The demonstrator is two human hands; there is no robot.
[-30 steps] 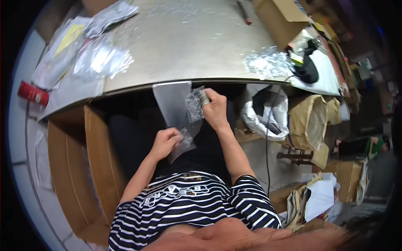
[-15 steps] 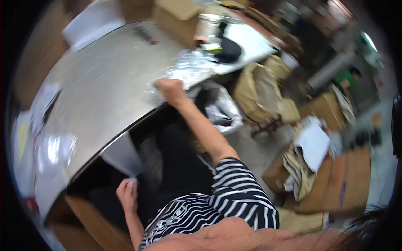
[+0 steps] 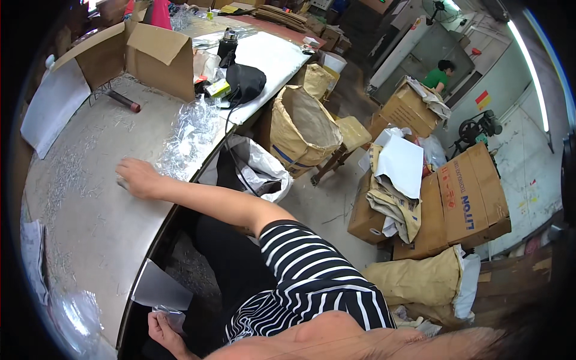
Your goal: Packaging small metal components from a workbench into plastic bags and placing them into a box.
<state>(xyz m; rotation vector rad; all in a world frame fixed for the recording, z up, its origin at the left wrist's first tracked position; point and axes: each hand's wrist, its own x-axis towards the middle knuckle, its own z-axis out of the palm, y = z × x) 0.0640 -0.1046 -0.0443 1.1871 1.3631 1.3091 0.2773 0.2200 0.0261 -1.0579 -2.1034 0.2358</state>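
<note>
My right hand (image 3: 138, 178) reaches over the grey tabletop (image 3: 114, 240), fingers curled down at its surface. A small greyish edge shows under them, too little to name. Small clear plastic bits (image 3: 63, 180) lie scattered beyond it. Beside my right wrist is a heap of clear plastic scraps (image 3: 189, 135). Low at the table's front edge, my left hand (image 3: 161, 330) is closed on a piece of clear plastic film (image 3: 174, 318). Just above that film a translucent greyish sheet (image 3: 159, 288) slants down from the table edge.
An open cardboard box (image 3: 159, 57), a dark-handled tool (image 3: 123, 99), a black bottle (image 3: 228, 43) and a black cap (image 3: 246, 84) are on the table. A white sack (image 3: 258, 168), a tan sack (image 3: 306, 129) and cartons (image 3: 468, 204) stand at right. Farther off is a person in green (image 3: 437, 77).
My right hand has swept left across the tabletop, away from the plastic heap. My left hand stays low by the table edge with the film. The view has turned and become sharper.
</note>
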